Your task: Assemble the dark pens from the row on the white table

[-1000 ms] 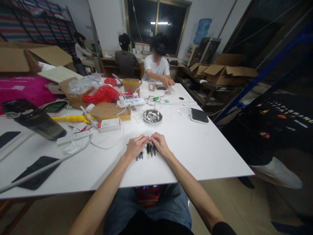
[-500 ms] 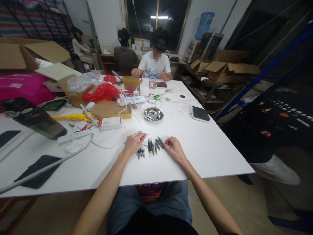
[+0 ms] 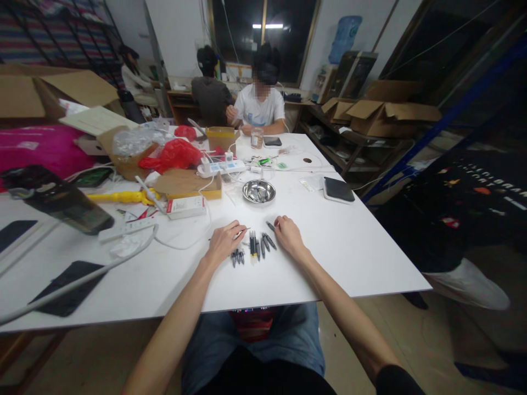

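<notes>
My left hand [image 3: 226, 241] is closed in a pinch on a thin dark rod [image 3: 247, 229], whose tip pokes out past the fingers; its kind is too small to tell. My right hand [image 3: 289, 236] has its fingers closed on the back end of a grey pen barrel [image 3: 270, 225], which points away to the upper left. Between the hands lie several more grey pen barrels [image 3: 264, 242] and a row of dark refills [image 3: 252, 244] with yellow ends. Short dark pen tips [image 3: 237, 257] lie beneath the left hand's fingers.
Beyond the hands stands a shiny metal bowl [image 3: 259, 192] with small parts in it. A white power strip [image 3: 221, 168], red bags [image 3: 173, 155], a small box [image 3: 186, 207] and a dark bottle [image 3: 57, 200] crowd the left. A black-topped device [image 3: 338, 190] sits right. A person in white [image 3: 260, 107] sits opposite.
My right hand has lifted a pen barrel off the row's right end and moved it slightly away from me. My left hand stays almost still. The person opposite has raised one hand.
</notes>
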`<state>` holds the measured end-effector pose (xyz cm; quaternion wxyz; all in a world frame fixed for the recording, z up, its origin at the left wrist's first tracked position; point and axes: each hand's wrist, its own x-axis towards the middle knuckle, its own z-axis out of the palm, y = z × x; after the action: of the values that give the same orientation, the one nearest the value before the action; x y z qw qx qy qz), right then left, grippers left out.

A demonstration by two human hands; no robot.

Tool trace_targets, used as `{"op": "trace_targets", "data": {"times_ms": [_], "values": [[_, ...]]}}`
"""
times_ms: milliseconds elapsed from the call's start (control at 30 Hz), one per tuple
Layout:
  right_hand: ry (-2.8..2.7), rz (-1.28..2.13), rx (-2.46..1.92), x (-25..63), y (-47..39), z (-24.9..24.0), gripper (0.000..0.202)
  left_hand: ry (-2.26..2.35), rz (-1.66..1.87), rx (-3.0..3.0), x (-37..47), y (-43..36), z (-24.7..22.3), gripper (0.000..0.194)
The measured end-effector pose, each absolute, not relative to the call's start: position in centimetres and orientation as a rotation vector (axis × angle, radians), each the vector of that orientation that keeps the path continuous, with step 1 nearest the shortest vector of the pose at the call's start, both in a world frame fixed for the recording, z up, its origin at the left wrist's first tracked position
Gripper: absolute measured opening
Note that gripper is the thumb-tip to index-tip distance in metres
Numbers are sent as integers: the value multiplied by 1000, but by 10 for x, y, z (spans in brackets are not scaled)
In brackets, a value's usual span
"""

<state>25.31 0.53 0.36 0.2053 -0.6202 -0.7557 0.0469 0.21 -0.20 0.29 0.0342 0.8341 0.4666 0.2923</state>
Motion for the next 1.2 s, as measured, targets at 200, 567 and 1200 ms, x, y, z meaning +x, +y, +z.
{"op": "trace_targets", "data": {"times_ms": [200, 567, 1200], "values": [[-2150, 191, -1626, 243, 12, 9, 8, 1480, 906, 2553, 0, 0, 2, 28], [-2030, 594, -992, 232, 17, 17, 15, 1470, 943, 2567, 7, -4, 10, 33], [-1859, 655, -982, 227, 16, 11, 17, 1395, 998, 2568, 7, -4, 15, 29]]}}
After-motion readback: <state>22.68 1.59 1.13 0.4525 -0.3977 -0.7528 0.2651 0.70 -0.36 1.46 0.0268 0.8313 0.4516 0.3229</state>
